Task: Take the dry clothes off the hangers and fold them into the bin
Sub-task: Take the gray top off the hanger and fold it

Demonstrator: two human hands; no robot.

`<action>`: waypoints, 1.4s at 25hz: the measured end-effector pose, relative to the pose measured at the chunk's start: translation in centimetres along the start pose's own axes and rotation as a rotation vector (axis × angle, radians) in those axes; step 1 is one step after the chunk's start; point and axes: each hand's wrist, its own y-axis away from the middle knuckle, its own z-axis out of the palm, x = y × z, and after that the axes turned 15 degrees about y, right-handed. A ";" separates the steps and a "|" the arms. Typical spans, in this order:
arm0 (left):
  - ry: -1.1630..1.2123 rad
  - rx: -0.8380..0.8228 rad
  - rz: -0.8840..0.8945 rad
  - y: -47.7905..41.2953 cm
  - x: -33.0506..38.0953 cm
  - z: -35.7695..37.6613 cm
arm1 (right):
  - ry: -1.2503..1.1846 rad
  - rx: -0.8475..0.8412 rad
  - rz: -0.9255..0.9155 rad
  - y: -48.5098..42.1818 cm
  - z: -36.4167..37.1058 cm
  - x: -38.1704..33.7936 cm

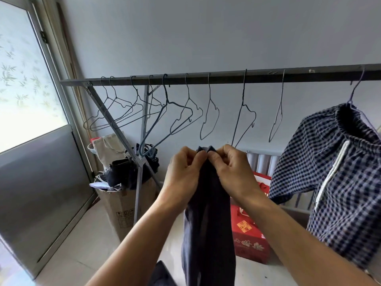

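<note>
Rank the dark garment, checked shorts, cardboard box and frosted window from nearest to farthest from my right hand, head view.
1. dark garment, pinched by the right hand itself.
2. checked shorts, hanging to its right.
3. cardboard box, on the floor at left.
4. frosted window, far left.

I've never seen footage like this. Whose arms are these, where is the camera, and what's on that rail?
No machine here: a person wears one wide camera on the head, looking forward and down, so both arms are their own. The left hand and right hand each pinch the top edge of a dark garment with their fingers; it hangs down between the arms. Behind runs a metal rail with many bare wire hangers. At the right, checked shorts hang on one hanger. Lower down stand a red box and a cardboard box stuffed with odds and ends.
</note>
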 end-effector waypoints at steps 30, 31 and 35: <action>-0.466 -0.610 0.394 -5.3 5.1 1.6 | -0.231 -0.115 -0.022 0.2 -4.9 1.5; -0.492 -0.611 0.397 -5.5 5.7 1.8 | -0.244 -0.130 -0.011 0.7 -4.8 2.1; -0.605 -0.573 0.441 -6.0 7.7 1.6 | -0.276 -0.121 0.008 2.0 -3.9 3.6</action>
